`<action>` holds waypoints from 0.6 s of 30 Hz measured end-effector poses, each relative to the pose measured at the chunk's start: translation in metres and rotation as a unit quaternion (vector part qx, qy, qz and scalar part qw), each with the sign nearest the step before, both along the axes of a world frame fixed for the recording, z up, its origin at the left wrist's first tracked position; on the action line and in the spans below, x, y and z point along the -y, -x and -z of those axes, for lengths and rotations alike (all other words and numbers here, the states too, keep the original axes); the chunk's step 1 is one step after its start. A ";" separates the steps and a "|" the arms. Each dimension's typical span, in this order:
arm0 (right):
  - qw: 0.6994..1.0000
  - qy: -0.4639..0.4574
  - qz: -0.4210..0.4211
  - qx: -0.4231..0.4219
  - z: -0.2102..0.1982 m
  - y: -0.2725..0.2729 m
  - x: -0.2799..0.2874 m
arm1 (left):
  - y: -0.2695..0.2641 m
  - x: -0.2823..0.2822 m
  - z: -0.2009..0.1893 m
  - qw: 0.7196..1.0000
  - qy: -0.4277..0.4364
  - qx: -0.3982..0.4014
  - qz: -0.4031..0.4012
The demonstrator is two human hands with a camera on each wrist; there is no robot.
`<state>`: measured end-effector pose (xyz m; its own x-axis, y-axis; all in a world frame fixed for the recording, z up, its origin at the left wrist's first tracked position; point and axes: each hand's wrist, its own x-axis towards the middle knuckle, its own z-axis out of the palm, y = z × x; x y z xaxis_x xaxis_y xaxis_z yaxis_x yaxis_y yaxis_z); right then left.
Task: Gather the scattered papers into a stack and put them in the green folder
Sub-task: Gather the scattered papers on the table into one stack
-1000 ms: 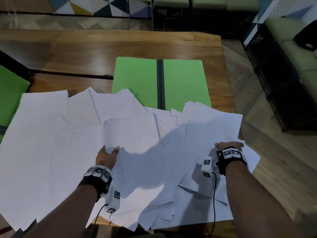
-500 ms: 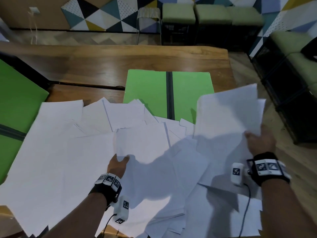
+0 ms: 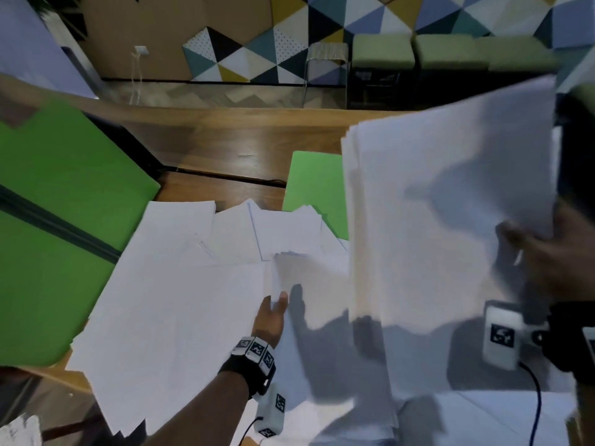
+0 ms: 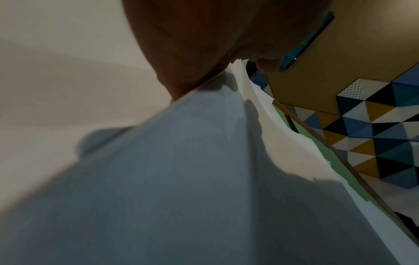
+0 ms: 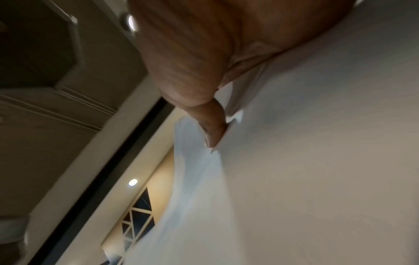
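Most scattered papers [image 3: 180,304] lay unstacked on the counter [image 3: 231,146]. The left hand [image 3: 272,317] pinched one sheet's corner. The green folder [image 3: 314,185] lay open behind, empty. The right hand [image 3: 557,262] pinched a lifted bundle [image 3: 447,214].

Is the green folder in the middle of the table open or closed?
Open, apparently: the green folder lies flat, but the lifted papers in the right hand hide most of it.
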<state>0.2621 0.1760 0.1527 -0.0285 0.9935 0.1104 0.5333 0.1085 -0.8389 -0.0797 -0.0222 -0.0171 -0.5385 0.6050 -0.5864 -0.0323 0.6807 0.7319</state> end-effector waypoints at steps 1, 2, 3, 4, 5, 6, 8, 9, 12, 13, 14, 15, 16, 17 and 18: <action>1.000 0.023 -0.009 -0.010 0.013 0.014 0.005 | 0.001 -0.001 0.000 1.000 -0.003 -0.002 -0.001; 0.999 0.049 -0.022 -0.004 0.030 0.026 0.013 | 0.001 -0.001 0.001 1.000 -0.008 0.005 -0.003; 0.996 0.084 -0.032 0.006 0.048 0.040 0.024 | 0.002 -0.001 0.001 1.000 -0.018 0.010 -0.008; 0.992 0.119 -0.040 0.018 0.069 0.050 0.033 | 0.001 0.000 0.001 1.000 -0.021 0.016 -0.010; 0.989 0.139 -0.055 0.021 0.086 0.061 0.045 | 0.001 0.000 0.000 0.999 -0.025 0.022 -0.009; 0.983 0.166 -0.073 0.039 0.107 0.070 0.054 | 0.001 0.001 0.001 0.999 -0.031 0.028 -0.012; 0.969 0.218 -0.083 0.081 0.146 0.085 0.072 | 0.001 0.001 0.003 0.999 -0.038 0.035 -0.011; 0.962 0.246 -0.077 0.089 0.160 0.093 0.081 | 0.001 0.001 0.004 0.999 -0.039 0.035 -0.010; 0.948 0.312 -0.026 0.056 0.182 0.118 0.101 | 0.001 0.000 0.008 0.999 -0.043 0.027 -0.020; 0.949 0.311 -0.013 0.053 0.185 0.127 0.105 | 0.001 0.000 0.012 0.998 -0.046 0.022 -0.027; 0.951 0.305 -0.007 0.060 0.186 0.135 0.108 | 0.001 0.000 0.014 0.998 -0.050 0.019 -0.033; 0.953 0.294 -0.009 0.074 0.191 0.141 0.108 | 0.001 0.000 0.017 0.998 -0.056 0.017 -0.039; 0.954 0.285 -0.019 0.092 0.194 0.146 0.108 | 0.000 0.000 0.019 0.997 -0.062 0.018 -0.044; 0.952 0.286 -0.028 0.110 0.195 0.151 0.108 | 0.000 0.001 0.019 0.996 -0.063 0.022 -0.050; 0.949 0.290 -0.034 0.121 0.197 0.154 0.108 | -0.001 0.002 0.020 0.996 -0.064 0.029 -0.056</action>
<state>0.1080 0.0681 -0.0441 -0.0506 0.8805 -0.4714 0.7258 -0.2918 -0.6229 -0.0790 -0.0240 -0.0373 -0.5736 0.6148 -0.5413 -0.1477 0.5724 0.8066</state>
